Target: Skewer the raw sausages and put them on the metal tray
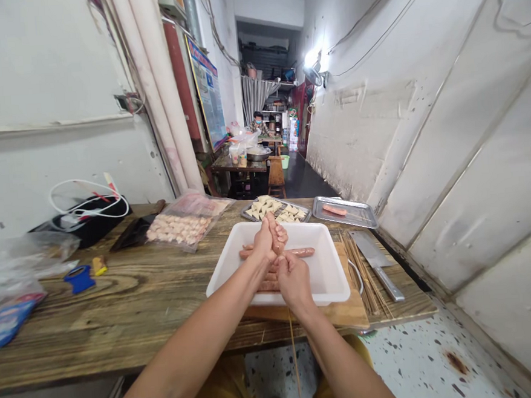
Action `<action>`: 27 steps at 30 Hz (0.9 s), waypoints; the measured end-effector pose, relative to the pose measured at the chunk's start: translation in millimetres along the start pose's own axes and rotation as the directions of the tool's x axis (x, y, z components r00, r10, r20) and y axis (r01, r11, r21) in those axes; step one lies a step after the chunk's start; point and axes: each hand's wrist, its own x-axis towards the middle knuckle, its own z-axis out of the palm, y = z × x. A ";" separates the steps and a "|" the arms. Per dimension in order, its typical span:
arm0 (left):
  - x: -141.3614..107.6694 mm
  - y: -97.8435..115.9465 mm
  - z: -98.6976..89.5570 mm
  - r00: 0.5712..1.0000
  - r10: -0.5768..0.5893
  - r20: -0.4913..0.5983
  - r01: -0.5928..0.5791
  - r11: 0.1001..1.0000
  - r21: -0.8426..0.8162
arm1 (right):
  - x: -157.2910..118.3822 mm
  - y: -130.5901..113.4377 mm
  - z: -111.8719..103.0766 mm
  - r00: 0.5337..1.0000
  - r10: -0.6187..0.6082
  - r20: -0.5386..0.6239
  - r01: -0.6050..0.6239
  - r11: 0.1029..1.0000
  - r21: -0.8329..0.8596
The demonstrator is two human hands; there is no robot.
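Above the white plastic tub [335,267], my left hand [263,240] is wrapped round a sausage [275,227] that stands tilted upright. Just below it, my right hand [295,280] is closed on a thin bamboo skewer [294,354], whose long end hangs down past the table edge. The skewer's upper end is hidden by my fingers, so I cannot tell how far it enters the sausage. More sausages [303,253] lie in the tub, partly covered by my hands.
Bamboo skewers [365,277] and a cleaver [379,267] lie right of the tub. Behind stand a tray of pale triangular pieces [266,206] and a metal tray [367,216] with one skewered sausage [334,210]. Leftward is a bag of pale chunks [179,228]. A person [259,123] sits far back.
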 end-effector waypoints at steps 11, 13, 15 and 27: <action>-0.2 0.9 0.7 1.000 0.010 -0.009 -0.010 0.999 0.041 | 6.0 -1.3 -0.3 0.999 0.024 0.026 -0.023 0.999 -0.033; -2.0 1.6 0.6 1.000 0.015 0.021 -0.016 0.998 0.058 | 3.1 0.2 -5.0 0.998 0.008 0.061 -0.007 1.000 -0.029; -4.1 1.7 0.3 0.998 0.043 0.036 -0.045 0.997 0.068 | -3.8 2.4 -11.4 0.994 -0.021 0.106 0.027 0.998 -0.051; -0.2 -3.1 -5.4 0.991 0.090 0.096 -0.092 0.996 0.021 | -19.5 4.3 -19.2 0.992 -0.088 0.093 0.103 0.979 -0.176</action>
